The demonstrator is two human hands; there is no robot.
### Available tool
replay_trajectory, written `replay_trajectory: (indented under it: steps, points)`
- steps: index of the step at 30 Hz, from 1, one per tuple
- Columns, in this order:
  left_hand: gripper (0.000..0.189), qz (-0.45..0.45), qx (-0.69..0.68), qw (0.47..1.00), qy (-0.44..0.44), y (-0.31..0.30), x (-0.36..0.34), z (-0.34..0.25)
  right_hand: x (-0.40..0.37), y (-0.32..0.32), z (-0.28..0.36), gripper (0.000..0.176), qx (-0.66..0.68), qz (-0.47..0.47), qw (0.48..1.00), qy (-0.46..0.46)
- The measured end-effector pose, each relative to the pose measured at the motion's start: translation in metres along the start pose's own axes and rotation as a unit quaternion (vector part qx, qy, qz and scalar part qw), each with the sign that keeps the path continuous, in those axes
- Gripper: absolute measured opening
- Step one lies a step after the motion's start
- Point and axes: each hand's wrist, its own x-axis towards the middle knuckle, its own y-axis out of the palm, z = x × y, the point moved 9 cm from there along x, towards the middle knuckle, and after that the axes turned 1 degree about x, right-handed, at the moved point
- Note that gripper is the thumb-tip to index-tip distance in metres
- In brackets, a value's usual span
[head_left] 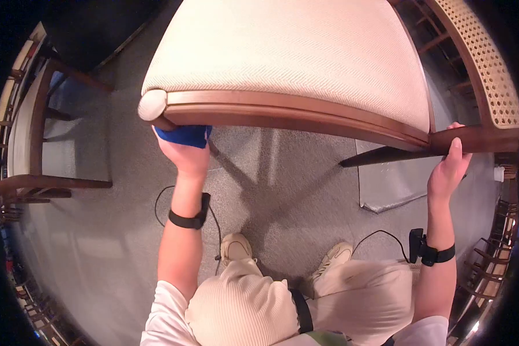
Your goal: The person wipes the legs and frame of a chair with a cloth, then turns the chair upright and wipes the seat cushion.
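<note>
In front of me a chair with a cream herringbone seat and a dark wooden frame is held tilted. My left hand is under the chair's rounded front corner, with a blue cloth pressed to the wood. Most of that hand's fingers are hidden behind the cloth and frame. At the far right, my right hand is closed around the wooden chair frame near the cane backrest, its thumb on the near side and some fingertips showing above.
Another chair stands at the left. A flat grey-white sheet lies on the grey floor below the held chair. Cables run from the black bands on both wrists. More wooden chairs line the right edge. My shoes are below me.
</note>
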Motion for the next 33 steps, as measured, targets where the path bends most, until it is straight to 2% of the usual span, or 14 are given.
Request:
replay_trajectory:
  steps: [2,3,7,10,12,13,14,16,20,22,24,30,31,33]
  points:
    - [0.062,0.131,-0.148,0.976,-0.093,0.017,0.002,0.027,0.001,-0.001,-0.002,0.029,-0.001,-0.008,1.0,-0.002]
    - [0.058,0.16,-0.184,0.968,-0.054,0.019,0.003,0.035,0.001,0.0,-0.003,0.029,0.0,-0.002,1.0,-0.003]
    - [0.051,0.113,-0.197,0.965,-0.13,0.02,-0.008,0.045,0.001,-0.001,-0.005,0.03,0.019,-0.001,1.0,0.001]
    - [0.047,0.064,-0.117,0.989,-0.059,0.01,-0.034,0.032,0.0,-0.002,-0.002,0.031,0.002,0.005,1.0,0.004]
    - [0.042,0.13,0.196,0.966,0.11,0.027,-0.069,0.025,0.0,-0.003,-0.003,0.032,-0.004,0.011,1.0,0.007]
    - [0.036,0.015,0.071,0.997,-0.025,0.02,-0.083,0.045,0.0,-0.004,-0.004,0.031,-0.003,0.009,1.0,0.007]
    - [0.036,0.016,0.071,0.997,-0.026,0.02,-0.082,0.05,0.0,-0.003,-0.004,0.031,-0.002,0.01,1.0,0.007]
    - [0.031,0.125,-0.055,0.982,-0.134,0.037,-0.082,0.078,0.002,-0.001,-0.004,0.031,0.0,0.002,1.0,0.006]
    - [0.032,0.155,-0.21,0.914,-0.311,0.038,-0.061,0.094,0.002,-0.003,-0.007,0.033,0.019,-0.008,1.0,-0.016]
    - [0.063,0.211,-0.193,0.895,-0.341,0.034,-0.063,0.106,0.001,0.001,-0.003,0.037,0.01,-0.015,1.0,-0.01]
    - [0.06,0.233,-0.152,0.905,-0.323,0.038,-0.069,0.104,0.001,-0.006,-0.017,0.04,0.046,-0.057,0.997,0.003]
    - [0.055,0.216,0.059,0.975,-0.01,0.038,-0.076,0.096,0.001,-0.006,-0.024,0.046,0.075,-0.083,0.993,0.024]
    - [0.064,0.17,-0.103,0.971,-0.132,0.044,-0.103,0.141,0.002,-0.008,-0.026,0.045,0.089,-0.079,0.993,0.011]
    - [0.065,0.211,-0.092,0.956,-0.18,0.059,-0.136,0.162,0.002,-0.013,-0.03,0.044,0.101,-0.084,0.991,-0.002]
